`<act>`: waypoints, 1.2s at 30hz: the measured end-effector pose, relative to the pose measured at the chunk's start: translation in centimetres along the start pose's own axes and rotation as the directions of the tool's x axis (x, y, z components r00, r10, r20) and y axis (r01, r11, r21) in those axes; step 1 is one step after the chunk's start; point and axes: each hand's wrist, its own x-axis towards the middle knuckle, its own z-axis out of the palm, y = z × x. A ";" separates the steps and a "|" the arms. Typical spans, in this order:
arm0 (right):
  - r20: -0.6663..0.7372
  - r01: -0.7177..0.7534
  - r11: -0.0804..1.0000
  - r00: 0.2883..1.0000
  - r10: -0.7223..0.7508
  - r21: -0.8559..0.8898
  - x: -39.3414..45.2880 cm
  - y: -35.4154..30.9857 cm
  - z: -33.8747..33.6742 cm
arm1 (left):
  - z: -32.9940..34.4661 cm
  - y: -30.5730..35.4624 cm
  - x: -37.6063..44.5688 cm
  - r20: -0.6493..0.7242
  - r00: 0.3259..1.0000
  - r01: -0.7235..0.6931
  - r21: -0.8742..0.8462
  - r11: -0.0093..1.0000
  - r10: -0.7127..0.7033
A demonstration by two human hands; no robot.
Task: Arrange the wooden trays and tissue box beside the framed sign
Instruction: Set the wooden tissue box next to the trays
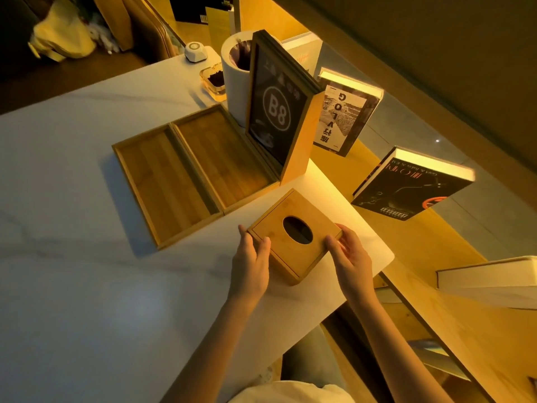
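A wooden tissue box [286, 221] with an oval hole in its top sits on the white table [87, 271], just in front of the framed sign [276, 112] marked B8. My left hand [251, 264] grips the box's left side and my right hand [350, 257] grips its right side. Two shallow wooden trays lie side by side, touching: the left tray [162, 181] and the right tray [220, 158], which lies right against the sign's base.
Behind the sign stand a white cylindrical bin [235, 80], a glass ashtray [213, 80] and a small white device [195, 51]. Books [343, 117] [406, 187] rest on a lit wooden ledge to the right. The table's right edge runs close to the box.
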 end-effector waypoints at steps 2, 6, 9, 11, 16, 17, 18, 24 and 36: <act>-0.040 0.000 1.000 0.999 0.000 0.014 -0.4 0.2 0.3 | -0.1 0.0 0.4 0.030 0.999 -0.019 -0.010 1.000 0.019; -0.114 -0.010 0.999 0.993 0.014 0.033 -0.9 0.5 1.0 | -0.3 -0.2 1.2 0.057 0.997 -0.055 -0.013 0.998 0.055; -0.143 -0.009 0.999 0.990 0.015 0.038 -1.0 0.7 1.3 | -0.5 -0.1 1.3 0.051 0.996 -0.078 -0.008 0.997 0.078; -0.154 -0.009 0.999 0.988 0.015 0.038 -1.1 0.8 1.3 | -0.5 -0.1 1.1 0.040 0.996 -0.082 0.002 0.997 0.082; -0.185 0.017 0.999 0.983 -0.011 0.031 -1.1 0.9 1.3 | -0.1 -0.3 0.7 -0.001 0.993 -0.118 0.034 0.992 0.119; -0.193 0.022 0.999 0.981 -0.014 0.037 -1.1 1.0 1.4 | -0.1 -0.2 0.8 0.002 0.992 -0.124 0.033 0.992 0.124; -0.203 0.024 0.999 0.979 -0.014 0.045 -1.2 1.0 1.4 | -0.2 -0.2 0.9 0.011 0.992 -0.125 0.037 0.991 0.125; -0.210 0.064 0.998 0.976 -0.061 0.008 -0.3 0.9 1.6 | -0.3 0.5 2.7 0.051 0.990 -0.130 0.021 0.991 0.129; -0.221 0.088 0.996 0.971 -0.087 -0.004 4.0 -0.2 0.9 | 1.0 2.6 6.9 0.073 0.989 -0.131 -0.016 0.991 0.132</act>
